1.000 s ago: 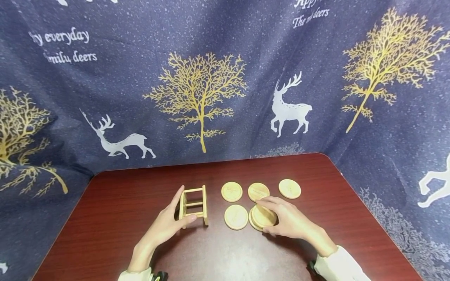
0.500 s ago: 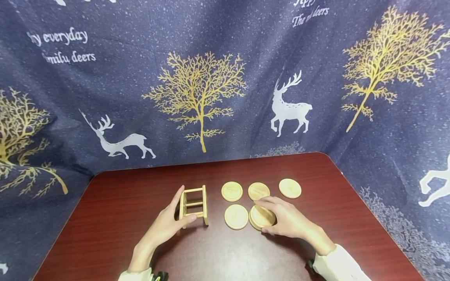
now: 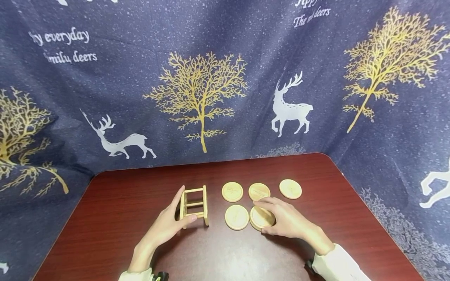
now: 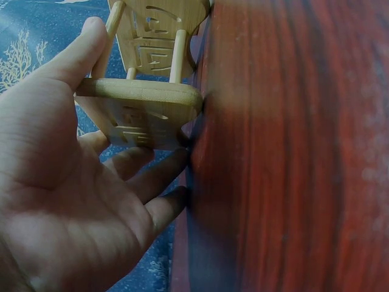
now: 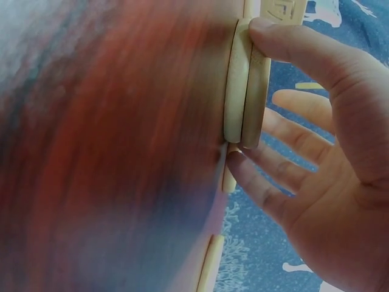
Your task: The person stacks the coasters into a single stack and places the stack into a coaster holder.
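My left hand (image 3: 161, 226) grips a small wooden coaster rack (image 3: 205, 203), its thumb on the near side and fingers around the left panel. In the left wrist view, cut-out slots mark the panels of the rack (image 4: 140, 91), which thin rods join. My right hand (image 3: 290, 220) holds a round wooden coaster (image 3: 263, 218) by its edge, between thumb and fingers. The right wrist view shows this upper coaster (image 5: 256, 100) lying flat against a lower coaster (image 5: 236, 91) on the table, their edges nearly even. The hand partly covers both in the head view.
Single coasters lie flat around the pair: one coaster (image 3: 236, 217) to its left, two behind, including a coaster (image 3: 232, 192), and another coaster (image 3: 290, 189) at the back right. A dark red table (image 3: 123, 199) meets a blue deer-print cloth (image 3: 225, 109) behind.
My right hand has shifted the upper coaster slightly left, from an offset position to nearly in line with the lower one. The left hand and rack have stayed put.
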A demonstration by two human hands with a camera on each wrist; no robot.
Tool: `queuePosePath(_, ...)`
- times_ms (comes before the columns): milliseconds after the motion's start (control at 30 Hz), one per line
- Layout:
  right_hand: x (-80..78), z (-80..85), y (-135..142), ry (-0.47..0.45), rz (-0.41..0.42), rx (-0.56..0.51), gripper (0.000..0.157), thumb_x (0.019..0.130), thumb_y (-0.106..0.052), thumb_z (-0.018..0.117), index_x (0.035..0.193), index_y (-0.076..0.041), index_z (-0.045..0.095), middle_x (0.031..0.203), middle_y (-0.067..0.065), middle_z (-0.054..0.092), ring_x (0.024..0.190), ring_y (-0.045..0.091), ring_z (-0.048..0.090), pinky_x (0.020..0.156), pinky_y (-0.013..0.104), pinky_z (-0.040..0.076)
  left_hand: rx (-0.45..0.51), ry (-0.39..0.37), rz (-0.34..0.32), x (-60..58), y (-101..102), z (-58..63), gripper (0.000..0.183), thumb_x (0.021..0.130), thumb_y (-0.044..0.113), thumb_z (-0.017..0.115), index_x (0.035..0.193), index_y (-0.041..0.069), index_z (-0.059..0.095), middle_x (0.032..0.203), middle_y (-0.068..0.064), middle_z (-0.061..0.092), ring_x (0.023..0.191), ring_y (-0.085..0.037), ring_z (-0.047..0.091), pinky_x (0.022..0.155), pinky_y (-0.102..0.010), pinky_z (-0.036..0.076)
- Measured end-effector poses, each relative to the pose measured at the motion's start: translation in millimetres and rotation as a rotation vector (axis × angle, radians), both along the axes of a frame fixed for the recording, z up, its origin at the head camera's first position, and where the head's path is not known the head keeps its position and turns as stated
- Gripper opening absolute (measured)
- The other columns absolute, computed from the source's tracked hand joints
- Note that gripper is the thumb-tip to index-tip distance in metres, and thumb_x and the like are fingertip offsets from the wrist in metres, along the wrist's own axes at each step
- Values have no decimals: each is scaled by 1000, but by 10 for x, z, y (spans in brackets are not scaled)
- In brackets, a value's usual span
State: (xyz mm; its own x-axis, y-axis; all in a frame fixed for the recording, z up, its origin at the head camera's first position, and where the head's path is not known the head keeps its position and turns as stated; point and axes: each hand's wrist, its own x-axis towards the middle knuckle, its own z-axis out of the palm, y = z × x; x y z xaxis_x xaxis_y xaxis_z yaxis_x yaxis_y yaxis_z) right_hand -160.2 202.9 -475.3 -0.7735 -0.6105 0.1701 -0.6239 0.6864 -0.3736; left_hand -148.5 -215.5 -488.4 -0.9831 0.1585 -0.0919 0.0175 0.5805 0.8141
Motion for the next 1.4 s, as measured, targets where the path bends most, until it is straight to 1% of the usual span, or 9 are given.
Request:
queuePosePath(267,-23,-17,-9,31,35,-14,81,78,-24,100,153,-13,68,141,8,68,125,29,68,101,53,59,-10,6,4,-4,-4,-4,111,96,49,87,179,36,16,95,-8,70,56,-20,64,63,-33,55)
queuePosePath(433,-26,-36,4,31,40,-22,82,78,-23,100,153,-13,68,141,8,68,123,29,68,99,52,59,-6,-3,3,-3,8,-2,111,96,48,87,179,36,15,92,-7,69,57,-20,64,63,-33,55)
queuePosePath(567,-14,-53,14,37,36,-22,82,78,-23,99,153,-12,68,140,7,68,123,28,68,98,52,59,10,-8,9,2,19,8,111,95,48,88,179,36,16,98,-9,70,60,-20,64,62,-33,55)
queuePosePath(667,-11,-59,19,34,31,-16,83,78,-24,99,154,-13,67,141,7,68,123,27,68,98,51,59,14,-12,12,11,18,15,111,95,47,88,179,36,16,98,-9,70,60,-20,64,61,-33,55)
queuePosePath(867,-7,-41,47,41,25,-17,83,78,-22,98,154,-13,67,141,5,68,122,26,67,96,49,59,4,-10,2,2,12,7,111,96,48,87,179,36,15,87,-5,69,57,-21,64,60,-33,55)
queuePosePath(1100,-11,-39,49,26,34,-6,83,81,-23,97,156,-14,65,143,4,67,125,25,67,97,49,59,4,-31,1,3,-9,13,112,96,50,86,179,39,12,77,-3,69,56,-21,62,59,-33,55)
queuePosePath(1200,-16,-36,57,15,36,-5,83,82,-23,98,157,-15,64,145,5,66,126,26,67,98,50,59,7,-28,6,5,-13,15,112,96,49,87,179,39,13,79,-5,69,56,-22,62,59,-33,55)
queuePosePath(1333,-14,-33,79,-3,28,-11,84,82,-24,100,158,-16,64,146,5,66,129,26,66,98,51,59,6,-11,10,-4,-5,7,111,96,49,87,179,37,15,104,-13,72,58,-21,63,60,-33,56)
queuePosePath(1400,-8,-32,86,-12,23,-15,85,82,-25,100,158,-17,64,147,5,66,130,27,66,99,52,59,5,-4,11,-8,0,4,111,95,49,88,179,37,16,116,-16,70,59,-20,64,60,-34,56)
